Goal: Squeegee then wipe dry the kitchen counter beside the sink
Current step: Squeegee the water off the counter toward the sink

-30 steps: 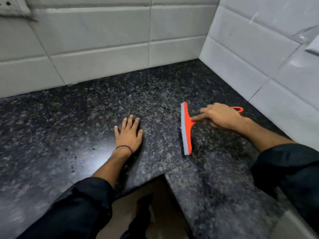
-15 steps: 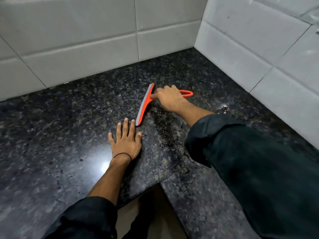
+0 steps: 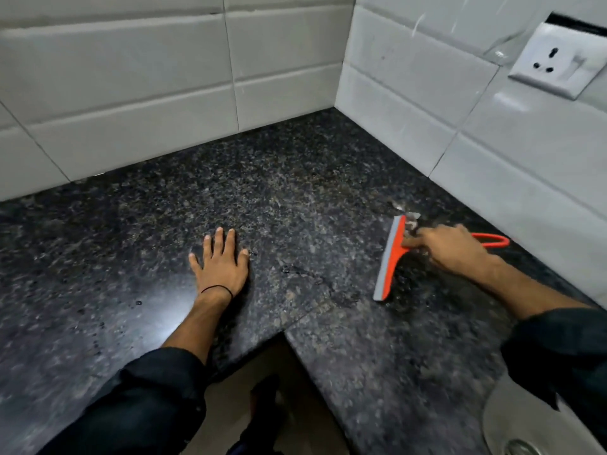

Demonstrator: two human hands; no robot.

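Note:
An orange squeegee [image 3: 392, 257] with a grey rubber blade lies blade-down on the dark speckled granite counter [image 3: 295, 192], right of centre. My right hand [image 3: 453, 249] grips its handle, whose orange loop sticks out behind the hand toward the right wall. A small wet patch glints just beyond the blade's far end. My left hand [image 3: 221, 262] rests flat on the counter, fingers spread, holding nothing, with a black band on the wrist.
White tiled walls [image 3: 164, 77] meet in a corner behind the counter. A white wall socket [image 3: 558, 60] sits on the right wall. The steel sink [image 3: 532, 428] shows at the bottom right. The counter's inner corner edge opens onto the floor at the bottom centre.
My right hand has pulled the squeegee back from near my left hand to the right side of the counter, near the right wall. The left hand stays flat in place.

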